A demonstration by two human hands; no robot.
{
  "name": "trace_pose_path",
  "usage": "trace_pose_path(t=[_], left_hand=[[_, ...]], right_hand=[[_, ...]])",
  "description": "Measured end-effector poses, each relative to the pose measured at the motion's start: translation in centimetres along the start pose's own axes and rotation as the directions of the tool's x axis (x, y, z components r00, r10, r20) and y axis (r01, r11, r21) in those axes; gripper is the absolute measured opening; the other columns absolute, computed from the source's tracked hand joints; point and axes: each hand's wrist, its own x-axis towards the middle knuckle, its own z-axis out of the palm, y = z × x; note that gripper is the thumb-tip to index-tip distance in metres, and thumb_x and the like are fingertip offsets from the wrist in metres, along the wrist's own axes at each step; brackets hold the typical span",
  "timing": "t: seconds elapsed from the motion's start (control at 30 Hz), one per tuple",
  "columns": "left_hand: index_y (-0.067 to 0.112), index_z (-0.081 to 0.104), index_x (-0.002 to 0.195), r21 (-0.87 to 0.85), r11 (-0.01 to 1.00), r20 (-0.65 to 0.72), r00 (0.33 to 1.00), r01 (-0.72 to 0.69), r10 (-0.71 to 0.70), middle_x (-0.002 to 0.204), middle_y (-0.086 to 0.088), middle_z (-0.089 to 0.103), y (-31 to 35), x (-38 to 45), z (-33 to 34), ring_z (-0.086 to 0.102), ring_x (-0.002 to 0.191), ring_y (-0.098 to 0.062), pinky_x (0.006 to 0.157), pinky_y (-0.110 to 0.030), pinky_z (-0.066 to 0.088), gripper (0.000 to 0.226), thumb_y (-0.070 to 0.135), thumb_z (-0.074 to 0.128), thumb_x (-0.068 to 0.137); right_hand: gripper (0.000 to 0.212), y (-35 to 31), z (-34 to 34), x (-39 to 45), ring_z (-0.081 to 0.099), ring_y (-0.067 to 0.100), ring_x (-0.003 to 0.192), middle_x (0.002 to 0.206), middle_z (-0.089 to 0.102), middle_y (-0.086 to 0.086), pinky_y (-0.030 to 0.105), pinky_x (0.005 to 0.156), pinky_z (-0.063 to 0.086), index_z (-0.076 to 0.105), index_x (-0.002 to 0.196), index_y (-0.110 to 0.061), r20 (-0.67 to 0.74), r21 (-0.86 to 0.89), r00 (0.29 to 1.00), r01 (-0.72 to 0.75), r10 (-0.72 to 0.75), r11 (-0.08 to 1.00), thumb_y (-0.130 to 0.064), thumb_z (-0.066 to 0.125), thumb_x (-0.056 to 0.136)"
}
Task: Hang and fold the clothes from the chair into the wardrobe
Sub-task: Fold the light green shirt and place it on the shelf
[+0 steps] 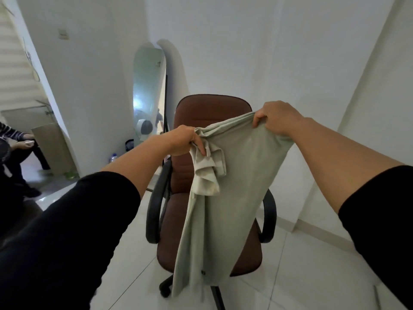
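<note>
Garment (225, 198): a pale grey-green piece of clothing, held up in the air in front of the brown office chair (201, 113) and hanging down past the seat toward the floor. Its upper edge is stretched between both hands. The left hand (183, 140) grips the upper left corner, with fingers curled round a bunch of gathered fabric; a short folded section, possibly a sleeve, hangs loose just below this hand. The right hand (277, 118) pinches the upper right corner, thumb and fingers closed over the fabric edge, and sits slightly higher than the left hand. Both forearms are bare, with black sleeves (89, 220) pushed back toward the elbows. The garment covers the middle of the chair backrest and most of the seat from this view; whether the lower hem touches the seat cannot be determined. The chair has black armrests (154, 211) on both sides and stands on a white tiled floor (312, 276), near a corner of white walls. A tall arched mirror (147, 95) leans against the wall behind and left of the chair. A plastic bottle (113, 157) stands on the floor near the mirror. At the far left edge a seated person (15, 139) is partly in view.
</note>
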Motion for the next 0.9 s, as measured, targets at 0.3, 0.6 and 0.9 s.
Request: trace_pose_path(t=[0.3,0.6,0.9], left_hand=[[0.025,0.055,0.13,0.2,0.979,0.321,0.946,-0.02,-0.046,0.126,-0.01,0.054,-3.8,4.7,11.4,0.05,0.113,-0.03,0.093,-0.032,0.038,0.044,0.005,0.039,0.094],[0.009,0.055,0.123,0.166,0.985,0.476,0.871,0.043,-0.119,0.126,-0.012,0.055,-12.4,18.9,25.7,0.052,0.114,-0.03,0.093,-0.034,0.04,0.036,0.005,0.035,0.092],[0.009,0.041,0.139,0.007,0.991,0.608,0.787,0.133,-0.11,0.145,-0.012,0.036,-18.2,25.6,37.9,0.043,0.125,-0.031,0.101,-0.035,0.036,0.045,0.014,0.034,0.095]], right_hand=[[0.04,2.8,12.0,4.0,0.055,0.033,0.107,0.109,0.054,0.007,0.036,0.09,0.042,0.065,0.118,-0.021,0.247,0.0,0.962,-0.123,0.119,0.992,-0.002,0.045,0.089],[0.026,8.8,30.8,14.0,0.054,0.038,0.105,0.11,0.057,0.018,0.038,0.082,0.04,0.055,0.112,-0.003,0.346,0.115,0.884,-0.372,0.314,0.921,-0.019,0.042,0.096],[0.034,11.6,43.7,17.4,0.053,0.037,0.103,0.12,0.051,0.015,0.04,0.083,0.042,0.053,0.127,-0.009,0.417,0.05,0.87,-0.312,0.264,0.949,-0.012,0.037,0.097]])
